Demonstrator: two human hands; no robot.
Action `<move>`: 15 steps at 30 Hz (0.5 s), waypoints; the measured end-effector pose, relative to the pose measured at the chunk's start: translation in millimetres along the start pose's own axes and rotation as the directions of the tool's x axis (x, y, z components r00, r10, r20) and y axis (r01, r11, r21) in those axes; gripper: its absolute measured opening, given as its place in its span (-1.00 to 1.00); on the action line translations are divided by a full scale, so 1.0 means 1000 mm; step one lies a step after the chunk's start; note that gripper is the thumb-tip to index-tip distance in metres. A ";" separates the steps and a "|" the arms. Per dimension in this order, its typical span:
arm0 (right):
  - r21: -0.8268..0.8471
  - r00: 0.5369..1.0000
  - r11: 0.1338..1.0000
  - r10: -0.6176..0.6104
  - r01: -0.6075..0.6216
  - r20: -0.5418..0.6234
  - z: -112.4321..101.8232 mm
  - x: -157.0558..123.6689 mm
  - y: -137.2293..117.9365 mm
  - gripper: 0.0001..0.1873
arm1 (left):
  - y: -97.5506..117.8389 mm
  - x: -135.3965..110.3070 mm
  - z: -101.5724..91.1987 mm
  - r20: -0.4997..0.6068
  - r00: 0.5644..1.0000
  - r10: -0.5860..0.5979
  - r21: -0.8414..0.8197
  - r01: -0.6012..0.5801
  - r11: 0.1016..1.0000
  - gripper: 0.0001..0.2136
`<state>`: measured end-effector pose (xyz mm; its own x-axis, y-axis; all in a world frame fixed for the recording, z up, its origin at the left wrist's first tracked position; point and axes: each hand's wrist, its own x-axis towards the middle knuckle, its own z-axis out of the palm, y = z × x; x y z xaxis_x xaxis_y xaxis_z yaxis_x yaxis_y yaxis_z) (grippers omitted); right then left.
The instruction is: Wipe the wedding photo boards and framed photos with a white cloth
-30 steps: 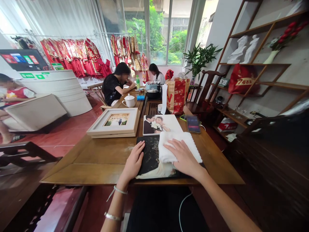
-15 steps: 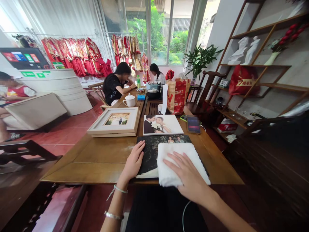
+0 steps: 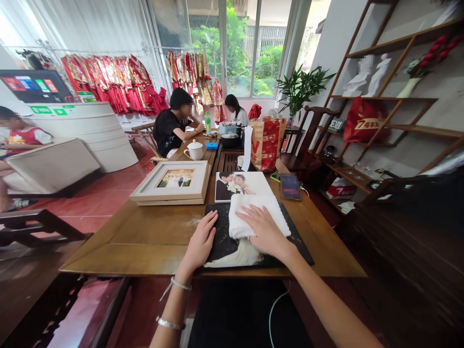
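A dark photo panel [image 3: 223, 244] lies flat near the table's front edge, a pale dress train showing at its lower part. My left hand [image 3: 203, 239] rests on its left edge, fingers stretched out and holding nothing. On the panel's upper part is a folded white towel [image 3: 277, 217], which overlaps the lower edge of a light wedding photo [image 3: 263, 186] behind it. My right hand [image 3: 263, 227] lies flat on the towel with fingers spread, pressing it down. Under the towel, the upper middle of the dark panel is hidden.
Stacked wooden picture frames [image 3: 170, 183] stand left of the photos. A phone [image 3: 291, 187] lies to the right, a red paper bag [image 3: 267, 145] behind. Farther back are a white lidded cup [image 3: 195, 151] and two people seated at the wooden table [image 3: 145, 237].
My right hand and the towel have moved up and slightly left across the panel, baring the dress train and covering the couple's picture. My left hand stays in place.
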<state>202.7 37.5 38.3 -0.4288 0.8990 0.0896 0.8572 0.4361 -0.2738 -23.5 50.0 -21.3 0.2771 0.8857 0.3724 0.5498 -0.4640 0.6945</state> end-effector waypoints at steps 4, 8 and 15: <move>0.000 0.998 0.998 -0.057 0.057 0.031 0.005 -0.058 -0.033 -0.06 | 0.002 0.000 0.000 -0.004 1.000 -0.020 0.011 0.020 1.000 -0.61; 0.046 0.983 0.996 -0.081 0.075 0.165 0.003 -0.097 -0.057 0.07 | 0.001 0.000 0.000 -0.019 1.000 -0.009 0.006 0.009 1.000 -0.62; 0.087 0.994 0.993 -0.085 0.079 0.064 0.009 -0.081 -0.045 -0.05 | 0.000 -0.001 0.001 -0.011 1.000 -0.018 0.008 0.018 1.000 -0.61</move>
<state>195.9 -55.1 35.1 -0.5175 0.8542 0.0507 0.7924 0.5008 -0.3484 -23.3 49.4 -21.9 0.2587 0.8936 0.3668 0.5609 -0.4481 0.6961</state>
